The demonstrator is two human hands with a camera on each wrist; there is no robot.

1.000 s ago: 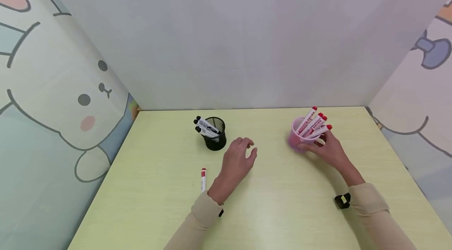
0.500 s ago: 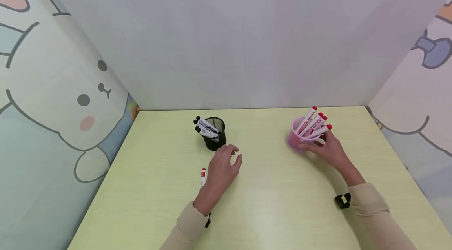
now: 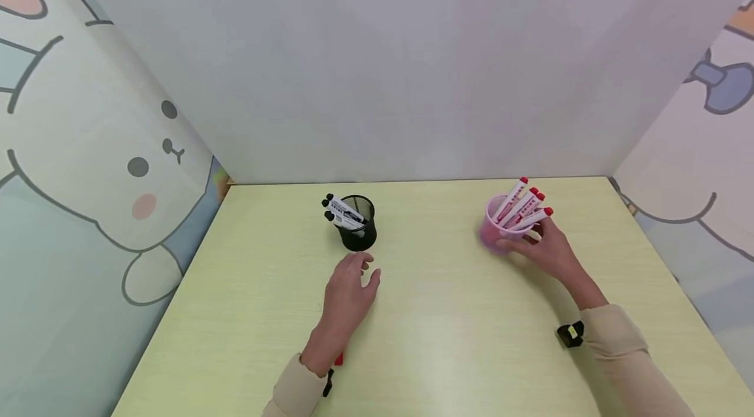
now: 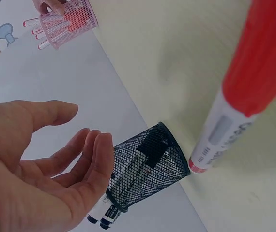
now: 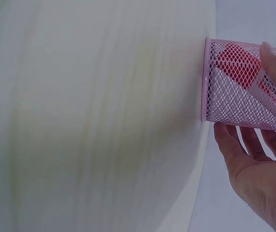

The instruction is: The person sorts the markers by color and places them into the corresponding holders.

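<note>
My right hand (image 3: 550,250) holds the pink mesh pen cup (image 3: 490,234) at its near right side; in the right wrist view thumb and fingers lie on either side of its mesh wall (image 5: 225,92). Several red-capped markers (image 3: 518,207) lean out of that cup. My left hand (image 3: 347,292) holds nothing, its fingers loosely bent, just in front of the black mesh pen cup (image 3: 360,239). A single red marker (image 4: 215,137) lies on the table under the left forearm; in the head view only its red end (image 3: 338,359) shows.
White markers with black caps (image 3: 344,213) lean left in the black cup. The pale yellow table (image 3: 436,312) ends at a grey-white back wall (image 3: 377,76). Side panels with cartoon drawings (image 3: 76,162) stand left and right.
My left hand has moved left and toward the person, from right of the black cup to in front of it, covering most of the loose red marker. The right hand stays on the pink cup.
</note>
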